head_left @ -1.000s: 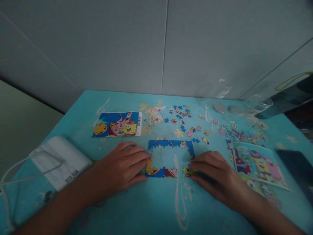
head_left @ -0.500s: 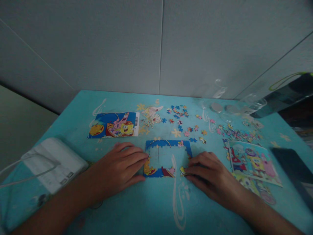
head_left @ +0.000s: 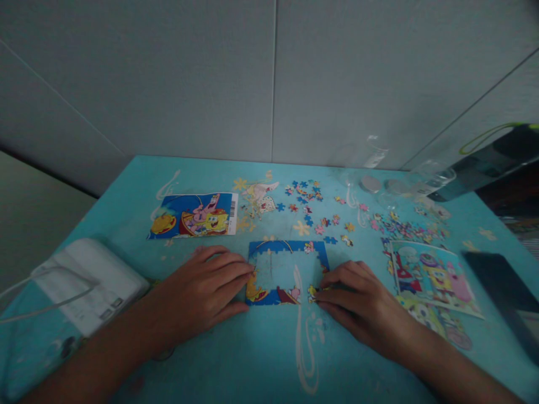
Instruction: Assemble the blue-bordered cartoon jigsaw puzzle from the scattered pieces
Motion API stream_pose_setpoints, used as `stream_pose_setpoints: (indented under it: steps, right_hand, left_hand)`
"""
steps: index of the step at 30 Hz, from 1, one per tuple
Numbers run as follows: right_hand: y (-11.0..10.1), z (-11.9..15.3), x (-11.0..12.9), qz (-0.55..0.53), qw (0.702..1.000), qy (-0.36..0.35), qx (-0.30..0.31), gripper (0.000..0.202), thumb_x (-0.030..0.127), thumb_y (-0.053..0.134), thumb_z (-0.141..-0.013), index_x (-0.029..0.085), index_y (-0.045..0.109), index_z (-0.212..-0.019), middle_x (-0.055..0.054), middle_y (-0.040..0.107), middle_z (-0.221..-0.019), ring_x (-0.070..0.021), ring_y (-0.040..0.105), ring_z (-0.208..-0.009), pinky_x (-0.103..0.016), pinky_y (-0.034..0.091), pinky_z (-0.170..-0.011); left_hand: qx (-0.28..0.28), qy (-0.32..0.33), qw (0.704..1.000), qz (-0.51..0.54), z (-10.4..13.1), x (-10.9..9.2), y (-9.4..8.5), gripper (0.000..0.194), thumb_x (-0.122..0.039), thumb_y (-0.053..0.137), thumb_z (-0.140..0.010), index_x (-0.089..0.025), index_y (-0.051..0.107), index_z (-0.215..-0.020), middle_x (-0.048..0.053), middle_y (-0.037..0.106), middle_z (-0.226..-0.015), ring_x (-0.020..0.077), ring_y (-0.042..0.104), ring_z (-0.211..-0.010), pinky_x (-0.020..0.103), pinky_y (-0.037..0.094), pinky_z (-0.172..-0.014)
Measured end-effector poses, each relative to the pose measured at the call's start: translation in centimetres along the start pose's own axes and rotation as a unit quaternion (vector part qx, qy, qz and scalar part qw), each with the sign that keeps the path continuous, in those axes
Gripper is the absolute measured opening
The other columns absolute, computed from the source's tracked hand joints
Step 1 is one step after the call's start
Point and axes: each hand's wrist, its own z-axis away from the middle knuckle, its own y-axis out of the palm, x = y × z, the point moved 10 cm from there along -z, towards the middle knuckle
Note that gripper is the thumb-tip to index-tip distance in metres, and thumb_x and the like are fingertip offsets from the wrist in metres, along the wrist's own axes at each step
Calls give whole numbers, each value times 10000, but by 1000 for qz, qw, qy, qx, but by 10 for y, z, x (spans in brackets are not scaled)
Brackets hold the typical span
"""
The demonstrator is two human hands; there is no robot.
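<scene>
A rectangular frame of joined puzzle pieces (head_left: pixel 275 246) lies on the teal table, with a gap in its bottom edge towards the right. My left hand (head_left: pixel 214 283) rests palm down at its left side, fingers stretched out and the tips touching the edge pieces. At the lower right corner my right hand (head_left: pixel 351 297) has its fingers pinched on a yellow puzzle piece (head_left: pixel 312 292), partly hidden by the fingertips. A blue reference picture (head_left: pixel 193 215) with a barcode lies behind my left hand.
Loose puzzle pieces (head_left: pixel 303 193) are scattered behind the frame, and a pile (head_left: pixel 404 227) lies farther right. A second cartoon picture (head_left: pixel 435 278), a dark phone (head_left: pixel 501 286), clear bottles (head_left: pixel 435 182) and a dark bottle (head_left: pixel 488 163) are right. A white box (head_left: pixel 92 286) with a cable sits left.
The whole view has shifted slightly, so things appear a little farther left. Both hands keep nearly the same places around the puzzle frame.
</scene>
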Motion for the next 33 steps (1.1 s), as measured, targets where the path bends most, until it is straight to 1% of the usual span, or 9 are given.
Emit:
stream_pose_setpoints:
  steps: [2, 7, 11, 17, 23, 28, 31, 33]
  right_hand:
    - [0, -1, 1, 0, 1000, -1, 2, 167, 251, 601, -988, 269, 719, -1105, -36, 683, -1073, -194, 610, -979, -390, 433, -871]
    - [-2, -1, 2, 15, 1000, -7, -10, 172, 252, 600, -984, 265, 737, -1087, -44, 687, -1053, -193, 621, -963, -375, 445, -844]
    - [-6, 1, -1, 20, 1000, -4, -18, 175, 260, 625, -970, 279, 735, -1105, -45, 680, -1086, -202, 616, -992, -387, 445, -858]
    - [-11, 3, -5, 26, 999, 2, -21, 174, 289, 640, -964, 283, 737, -1109, -45, 683, -1075, -205, 623, -985, -382, 450, -852]
    - [-12, 1, -5, 20, 999, -4, -30, 173, 271, 649, -958, 278, 735, -1108, -45, 681, -1077, -205, 619, -986, -393, 439, -862]
    - [-14, 1, -4, 21, 999, -4, -31, 159, 258, 641, -963, 266, 743, -1085, -51, 681, -1059, -202, 619, -970, -387, 436, -856]
    - [-14, 2, -4, 19, 999, -4, -31, 159, 256, 649, -960, 272, 734, -1093, -46, 680, -1063, -203, 614, -973, -391, 429, -856]
    - [-13, 2, -3, 17, 1000, -4, -26, 162, 252, 650, -959, 273, 727, -1100, -46, 680, -1066, -208, 610, -980, -396, 424, -855]
  left_hand:
    - [3, -2, 1000, -5, 0, 0, 0, 322, -396, 609, -995, -176, 632, -1229, 52, 655, -1253, 257, 578, -1135, 445, 407, -1030]
    - [-9, 1, 1000, 2, -2, -1, -4, 307, -378, 597, -1002, -168, 639, -1222, 60, 662, -1238, 251, 589, -1125, 434, 424, -1017]
    - [-3, 0, 1000, -2, -1, 0, -1, 320, -396, 595, -1005, -173, 630, -1232, 45, 650, -1265, 250, 569, -1145, 443, 394, -1041]
    - [-2, 5, 1000, 0, -1, -2, -2, 315, -376, 583, -1013, -168, 621, -1246, 34, 644, -1262, 245, 560, -1141, 447, 389, -1025]
    - [17, 4, 1000, 7, 0, -1, 2, 314, -365, 591, -1010, -194, 610, -1273, 25, 634, -1279, 247, 555, -1156, 455, 387, -1020]
    - [14, 1, 1000, 6, 2, 0, 2, 311, -368, 561, -1026, -216, 601, -1295, 21, 622, -1300, 244, 544, -1183, 459, 377, -1039]
    - [9, 3, 1000, 5, 2, -1, 0, 326, -363, 556, -1029, -206, 593, -1313, 37, 617, -1305, 249, 544, -1187, 465, 380, -1043]
    - [-1, 4, 1000, 0, 1, -1, -2, 311, -327, 552, -1031, -195, 595, -1309, 46, 622, -1293, 247, 550, -1173, 463, 388, -1038]
